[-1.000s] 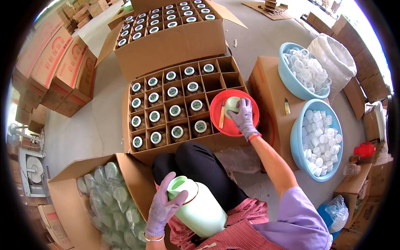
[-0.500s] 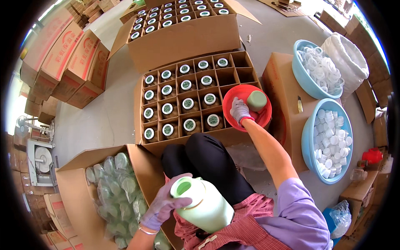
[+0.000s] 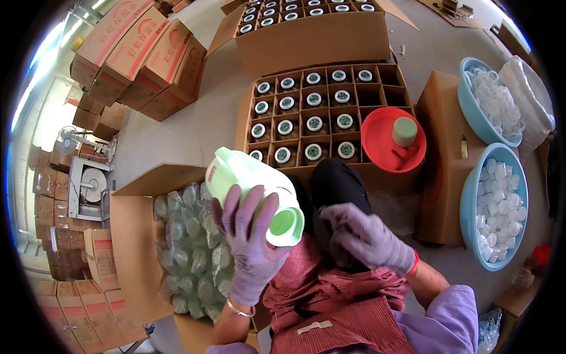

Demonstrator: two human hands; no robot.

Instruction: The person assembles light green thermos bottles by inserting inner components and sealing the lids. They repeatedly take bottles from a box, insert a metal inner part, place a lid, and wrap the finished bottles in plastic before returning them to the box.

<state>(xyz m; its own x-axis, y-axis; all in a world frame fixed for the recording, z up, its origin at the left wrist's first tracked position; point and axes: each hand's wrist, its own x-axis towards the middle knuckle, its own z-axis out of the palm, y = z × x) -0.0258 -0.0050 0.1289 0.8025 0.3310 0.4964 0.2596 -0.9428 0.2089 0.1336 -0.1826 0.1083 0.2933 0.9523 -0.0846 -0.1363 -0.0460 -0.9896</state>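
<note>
My left hand (image 3: 250,262), in a grey-purple glove, holds a pale green vacuum jug (image 3: 247,174) above my lap. The jug lies tilted, its open mouth pointing down to the right and its handle at the upper left. My right hand (image 3: 371,239), also gloved, is over my knee with the fingers curled together; whatever they hold, if anything, is hidden. Beyond it a red basin (image 3: 377,140) rests on a divided carton (image 3: 377,182), with a green cup (image 3: 404,131) and small dark pieces inside. White-topped containers (image 3: 314,124) fill many of the carton's compartments.
At left stands an open carton (image 3: 132,236) of plastic-wrapped green items (image 3: 194,259). On the right are a blue basin (image 3: 470,206) of white caps and another blue basin (image 3: 469,109) of whitish rings. A cutter (image 3: 464,147) lies on a closed box (image 3: 442,177).
My right hand has left the red basin and come back to my lap. The jug was raised and turned over, from mouth up-left to mouth down-right. The view has shifted left.
</note>
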